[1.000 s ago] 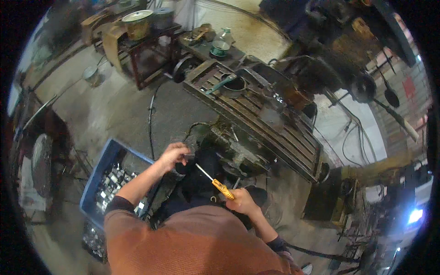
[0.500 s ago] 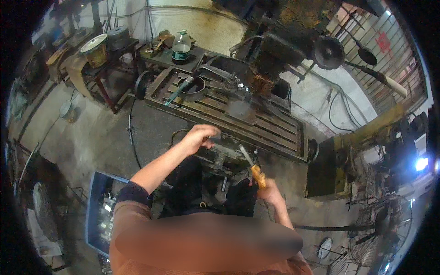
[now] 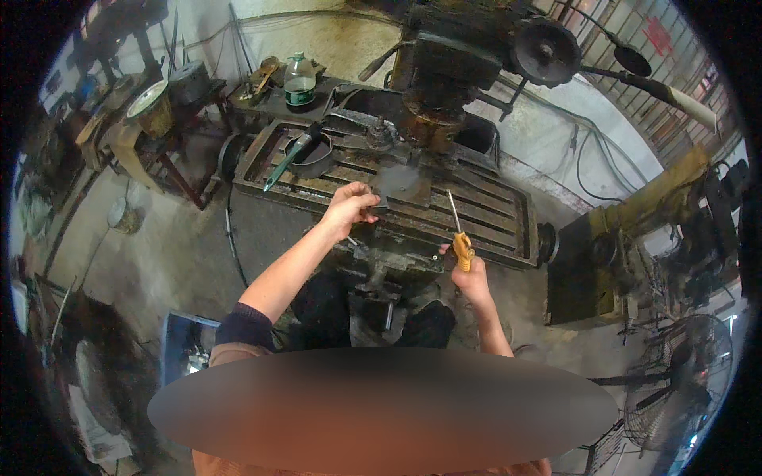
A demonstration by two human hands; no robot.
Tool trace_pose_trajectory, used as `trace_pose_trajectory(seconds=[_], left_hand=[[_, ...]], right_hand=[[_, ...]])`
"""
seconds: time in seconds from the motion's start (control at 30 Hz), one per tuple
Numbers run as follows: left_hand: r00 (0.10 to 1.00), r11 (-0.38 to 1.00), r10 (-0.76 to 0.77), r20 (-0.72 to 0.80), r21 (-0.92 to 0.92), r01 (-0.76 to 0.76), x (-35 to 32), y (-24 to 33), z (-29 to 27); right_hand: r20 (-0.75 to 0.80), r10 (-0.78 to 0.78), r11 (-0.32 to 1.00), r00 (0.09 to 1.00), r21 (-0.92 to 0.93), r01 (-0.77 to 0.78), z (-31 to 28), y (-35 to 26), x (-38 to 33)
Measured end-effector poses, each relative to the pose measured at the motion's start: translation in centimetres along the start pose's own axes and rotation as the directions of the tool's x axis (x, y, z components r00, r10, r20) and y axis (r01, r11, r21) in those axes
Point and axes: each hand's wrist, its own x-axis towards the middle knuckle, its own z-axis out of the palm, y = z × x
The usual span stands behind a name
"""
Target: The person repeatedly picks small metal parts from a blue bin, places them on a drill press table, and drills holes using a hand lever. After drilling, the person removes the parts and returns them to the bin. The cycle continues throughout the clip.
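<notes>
My left hand (image 3: 349, 211) is closed on a small grey metal piece (image 3: 382, 203), held at the near edge of the slotted machine table (image 3: 484, 224). In my right hand (image 3: 470, 278) is a yellow air blow gun (image 3: 463, 247), its thin metal nozzle pointing up and away over the table. The nozzle tip is to the right of the metal piece and apart from it. On the table's left part, a green-handled brush (image 3: 286, 163) rests across a round metal pan (image 3: 316, 159).
The machine's dark head (image 3: 452, 63) stands over the table, with a handwheel (image 3: 546, 51) at upper right. A clear bottle (image 3: 299, 82) stands on a side bench. A blue bin (image 3: 176, 337) with metal pieces sits at lower left, a fan (image 3: 675, 373) at lower right.
Both hands have moved forward, away from my body, toward the table. The blow gun has turned more upright, and its nozzle is now over the table.
</notes>
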Motion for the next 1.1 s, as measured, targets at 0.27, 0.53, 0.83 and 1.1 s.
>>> trace_pose_trajectory(seconds=[0.27, 0.53, 0.83, 1.1], left_hand=[[0.938, 0.74, 0.345, -0.038, 0.626, -0.247, 3.4, 0.6, 0.8], [0.648, 0.164, 0.642, 0.411, 0.751, -0.639, -1.7, -0.1, 5.8], [0.575, 0.068, 0.465, 0.673, 0.621, -0.781, -6.9, -3.8, 8.1], [0.715, 0.457, 0.269, 0.645, 0.568, -0.684, -9.6, -2.1, 6.7]], right_hand=[[-0.196, 0.168, 0.884, 0.966, -0.404, -0.236, 1.1, 3.9, 1.3], [-0.039, 0.062, 0.809, 0.997, 0.587, -0.027, 2.0, -0.6, -3.9], [0.121, 0.017, 0.329, 0.992, 0.937, -0.12, 6.2, -1.1, -3.5], [0.22, 0.119, 0.389, 0.968, 0.887, -0.25, 5.6, -1.9, -4.3]])
